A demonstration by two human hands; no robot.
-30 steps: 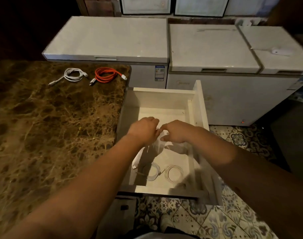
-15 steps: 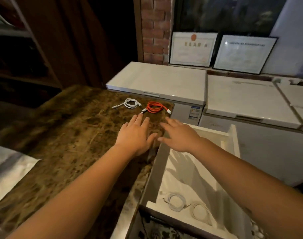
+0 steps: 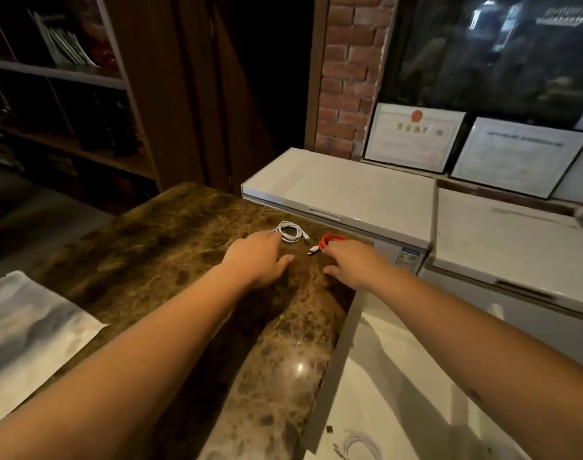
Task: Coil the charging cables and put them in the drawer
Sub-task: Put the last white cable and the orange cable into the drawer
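Both hands at far edge of marble counter (image 3: 190, 254).
Left hand (image 3: 258, 260), fingers loosely spread, touches white cable (image 3: 291, 231); right hand (image 3: 353, 263) over orange cable (image 3: 330, 241), grip unclear; drawer (image 3: 393, 376) open.

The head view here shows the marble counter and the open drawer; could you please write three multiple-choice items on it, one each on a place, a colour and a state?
1. Where does the white cable near the left hand lie?
A. On the marble counter
B. On the freezer lid
C. On the floor

2. What colour is the cable at the right hand?
A. Black
B. Blue
C. Orange-red

3. In what state is the drawer?
A. Pushed shut
B. Pulled open
C. Taken out and set on the counter

Answers:
1 A, its loops rest on the brown stone beyond the left fingertips.
2 C, the orange-red cable shows just past the knuckles.
3 B, its white inside is exposed, with a coiled cable in it.
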